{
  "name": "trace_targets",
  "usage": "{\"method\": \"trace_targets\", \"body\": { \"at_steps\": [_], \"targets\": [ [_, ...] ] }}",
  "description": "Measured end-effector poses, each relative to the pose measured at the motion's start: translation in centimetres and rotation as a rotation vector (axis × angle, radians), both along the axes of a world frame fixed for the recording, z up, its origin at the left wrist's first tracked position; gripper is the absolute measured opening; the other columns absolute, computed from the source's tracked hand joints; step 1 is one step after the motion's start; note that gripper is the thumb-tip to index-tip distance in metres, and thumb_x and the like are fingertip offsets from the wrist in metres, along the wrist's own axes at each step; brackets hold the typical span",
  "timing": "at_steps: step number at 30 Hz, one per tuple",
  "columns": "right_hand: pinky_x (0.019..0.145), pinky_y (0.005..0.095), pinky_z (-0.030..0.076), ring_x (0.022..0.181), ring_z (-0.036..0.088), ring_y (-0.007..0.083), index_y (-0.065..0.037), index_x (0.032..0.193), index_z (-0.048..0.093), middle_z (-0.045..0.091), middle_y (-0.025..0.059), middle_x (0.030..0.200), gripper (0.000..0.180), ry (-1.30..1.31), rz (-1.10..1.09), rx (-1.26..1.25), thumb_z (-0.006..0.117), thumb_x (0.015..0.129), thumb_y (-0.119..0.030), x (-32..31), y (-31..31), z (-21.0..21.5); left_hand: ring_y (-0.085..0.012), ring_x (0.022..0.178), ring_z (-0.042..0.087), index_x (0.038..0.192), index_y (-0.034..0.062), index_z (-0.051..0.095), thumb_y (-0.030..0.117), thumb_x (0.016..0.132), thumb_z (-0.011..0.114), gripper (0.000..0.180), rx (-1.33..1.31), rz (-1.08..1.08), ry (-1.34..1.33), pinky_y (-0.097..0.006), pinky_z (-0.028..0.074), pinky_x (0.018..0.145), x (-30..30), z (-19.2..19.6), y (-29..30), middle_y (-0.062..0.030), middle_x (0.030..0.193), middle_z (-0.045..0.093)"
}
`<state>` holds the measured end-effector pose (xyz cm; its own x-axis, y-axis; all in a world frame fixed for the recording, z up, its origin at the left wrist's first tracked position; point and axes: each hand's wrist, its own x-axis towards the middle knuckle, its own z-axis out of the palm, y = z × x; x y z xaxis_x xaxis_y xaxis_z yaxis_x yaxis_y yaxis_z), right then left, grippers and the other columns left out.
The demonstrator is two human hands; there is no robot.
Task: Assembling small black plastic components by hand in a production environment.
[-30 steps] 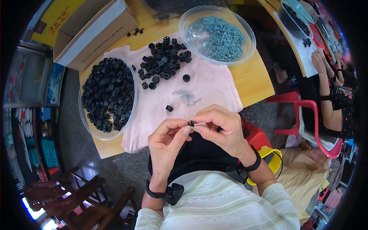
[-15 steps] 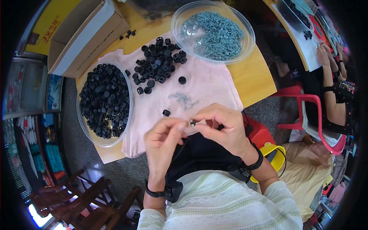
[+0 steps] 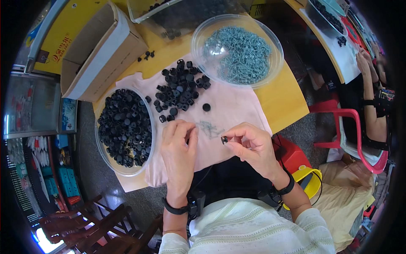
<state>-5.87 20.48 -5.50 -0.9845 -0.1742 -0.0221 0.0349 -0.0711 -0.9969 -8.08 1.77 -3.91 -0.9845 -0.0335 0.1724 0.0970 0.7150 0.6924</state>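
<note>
My right hand [image 3: 253, 146] pinches a small black plastic part [image 3: 224, 139] between thumb and fingertips, held above the pink cloth [image 3: 249, 106]. My left hand [image 3: 179, 146] is lowered to the cloth with its fingers curled toward the thumb; what lies between them is mostly hidden. Between and beyond my hands lies a small scatter of thin grey screws [image 3: 209, 128]. A single round black cap [image 3: 206, 107] rests farther off. Beyond it spreads a loose heap of black caps [image 3: 179, 86].
At left stands a clear round tub [image 3: 154, 139] full of black parts. Another clear tub [image 3: 279, 63], holding grey screws, is at the far right. A cardboard box [image 3: 99, 59] and a clear bin [image 3: 139, 19] stand behind. A person's arm [image 3: 368, 101] and a red chair [image 3: 357, 127] are at right.
My hands have parted. The left has moved away from the part to where a lone black cap lay, now covered. The right keeps the small black part. The view has shifted.
</note>
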Motion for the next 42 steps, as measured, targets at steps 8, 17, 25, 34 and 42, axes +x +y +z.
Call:
{"method": "trace_targets", "body": {
  "at_steps": [8,17,25,34,42],
  "targets": [
    [0.053,0.0162,0.042,0.066,0.051,0.0013,-0.001,0.113,0.06,0.06,-0.0005,0.087,0.023,-0.172,0.034,-0.164,0.061,0.093,-0.014,0.4,-0.4,1.3,-0.0196,0.081,0.062,0.088,-0.0015,0.063,-0.006,0.079,0.065,0.01,0.039,-0.044,0.127,-0.027,0.05,0.068,1.0,0.8,-0.4,-0.0098,0.09,0.064],
    [0.05,0.0159,0.044,0.068,0.053,0.0017,-0.002,0.11,0.064,0.067,0.0025,0.095,0.022,-0.378,0.254,-0.502,0.062,0.093,-0.017,1.0,-0.5,2.6,-0.0131,0.076,0.063,0.094,-0.0022,0.066,-0.011,0.076,0.068,0.02,0.588,-0.152,0.064,-0.023,0.05,0.069,5.2,3.7,-0.2,-0.0094,0.089,0.067],
    [0.05,0.0155,0.044,0.069,0.053,0.0009,-0.003,0.108,0.065,0.068,0.0019,0.093,0.02,-0.369,0.276,-0.461,0.063,0.093,-0.016,2.1,-1.3,3.3,-0.0183,0.074,0.064,0.092,0.0003,0.066,-0.01,0.074,0.07,0.022,0.366,-0.179,0.188,-0.025,0.051,0.064,6.6,4.8,-0.5,-0.0104,0.085,0.066],
    [0.051,0.0162,0.046,0.064,0.054,0.0014,-0.001,0.106,0.066,0.067,0.0009,0.089,0.018,-0.193,0.232,-0.194,0.063,0.091,-0.011,3.7,-2.3,3.4,-0.0256,0.077,0.059,0.094,-0.0005,0.063,-0.01,0.065,0.072,0.032,-0.022,-0.357,0.308,-0.034,0.048,0.068,8.0,5.4,-2.3,-0.0097,0.09,0.061],
    [0.055,0.0179,0.051,0.072,0.061,0.0054,0.0,0.104,0.067,0.066,0.0033,0.086,0.016,-0.268,0.218,-0.17,0.063,0.09,-0.006,4.5,-2.9,3.1,-0.0259,0.081,0.064,0.097,-0.0015,0.066,-0.012,0.068,0.07,0.031,0.157,-0.294,0.174,-0.032,0.052,0.071,8.9,4.9,-2.3,-0.0115,0.092,0.065]
  ]
}}
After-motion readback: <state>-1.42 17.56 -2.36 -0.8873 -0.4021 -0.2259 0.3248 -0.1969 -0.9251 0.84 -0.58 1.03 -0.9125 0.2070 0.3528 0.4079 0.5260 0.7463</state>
